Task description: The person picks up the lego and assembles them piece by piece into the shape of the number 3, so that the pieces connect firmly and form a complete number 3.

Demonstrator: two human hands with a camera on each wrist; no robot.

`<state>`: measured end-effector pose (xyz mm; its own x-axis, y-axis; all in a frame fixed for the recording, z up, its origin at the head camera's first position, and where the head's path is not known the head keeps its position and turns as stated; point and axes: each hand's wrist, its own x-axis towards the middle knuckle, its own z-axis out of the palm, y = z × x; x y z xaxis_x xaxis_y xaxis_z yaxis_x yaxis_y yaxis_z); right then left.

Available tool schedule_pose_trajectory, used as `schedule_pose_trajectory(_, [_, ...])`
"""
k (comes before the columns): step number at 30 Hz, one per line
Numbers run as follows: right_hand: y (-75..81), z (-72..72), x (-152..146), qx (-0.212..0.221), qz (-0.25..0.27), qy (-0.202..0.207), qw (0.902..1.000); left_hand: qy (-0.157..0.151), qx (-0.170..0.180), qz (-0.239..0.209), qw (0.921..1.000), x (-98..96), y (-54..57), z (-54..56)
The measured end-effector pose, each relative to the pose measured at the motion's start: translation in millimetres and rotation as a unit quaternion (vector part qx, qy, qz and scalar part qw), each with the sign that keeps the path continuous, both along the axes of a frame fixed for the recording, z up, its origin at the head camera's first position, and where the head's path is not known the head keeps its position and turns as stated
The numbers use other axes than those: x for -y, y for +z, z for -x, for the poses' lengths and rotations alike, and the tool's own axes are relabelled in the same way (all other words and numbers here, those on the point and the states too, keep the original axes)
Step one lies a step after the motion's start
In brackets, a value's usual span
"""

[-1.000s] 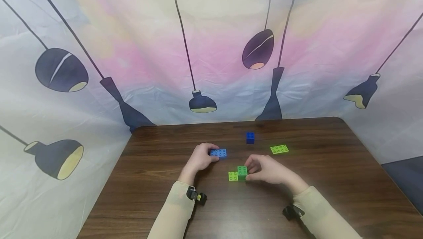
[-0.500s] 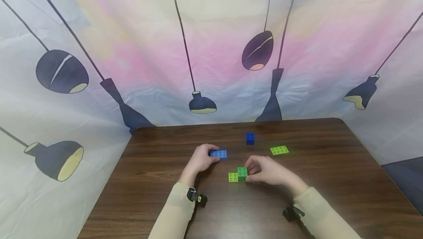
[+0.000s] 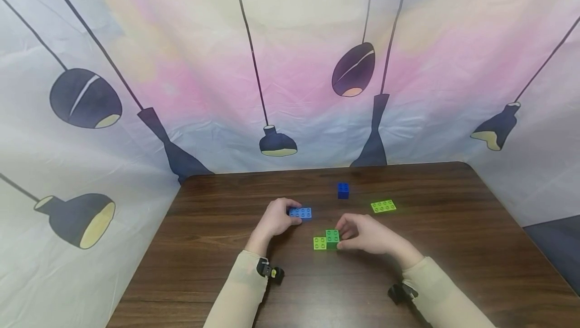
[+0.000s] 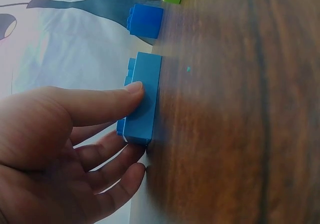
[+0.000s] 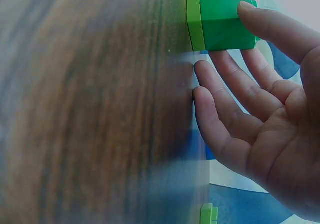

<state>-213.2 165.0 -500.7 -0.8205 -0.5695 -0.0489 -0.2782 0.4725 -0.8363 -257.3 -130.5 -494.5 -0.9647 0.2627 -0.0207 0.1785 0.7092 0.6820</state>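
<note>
A light blue toy brick with two rows of studs [image 3: 302,212] lies on the table, pinched by my left hand [image 3: 274,217] at its left end. In the left wrist view my thumb presses the near side of this brick [image 4: 145,103]. My right hand [image 3: 366,234] pinches a green square brick [image 3: 333,238], thumb on its near side. That green brick [image 5: 225,23] sits on the right end of a lime green plate [image 3: 319,243], whose left studs show bare. The remaining right fingers lie loosely curled beside it.
Farther back on the brown wooden table [image 3: 217,287] stands a dark blue square brick [image 3: 343,191]. A second lime green plate [image 3: 383,206] lies to its right. A printed cloth with lamp drawings [image 3: 308,66] hangs behind the table's far edge.
The light blue brick and my left fingertips have shifted very slightly right and nearer. My right hand and the green brick stay in place.
</note>
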Motion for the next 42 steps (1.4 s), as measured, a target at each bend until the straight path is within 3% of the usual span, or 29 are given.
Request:
schedule_pose_trajectory(12, [-0.3,-0.4,-0.4,0.0,0.0,0.0,1.0,-0.007,-0.003,0.008,0.9999,2.1,-1.4,1.1])
schedule_pose_trajectory(21, [-1.7,-0.6,-0.6,0.004,0.0,0.0,1.0,-0.002,-0.001,-0.015,0.9999,1.5,5.5,-2.9])
schedule_pose_trajectory(29, [0.2,-0.2,0.1,0.006,-0.003,-0.002,1.0,-0.037,-0.01,-0.037,0.9986,-3.7,15.1,-11.0])
schedule_pose_trajectory(42, [2.0,0.8,0.2,0.005,-0.003,0.0,1.0,-0.08,-0.027,-0.048,0.9953,-9.1,17.3,-24.2])
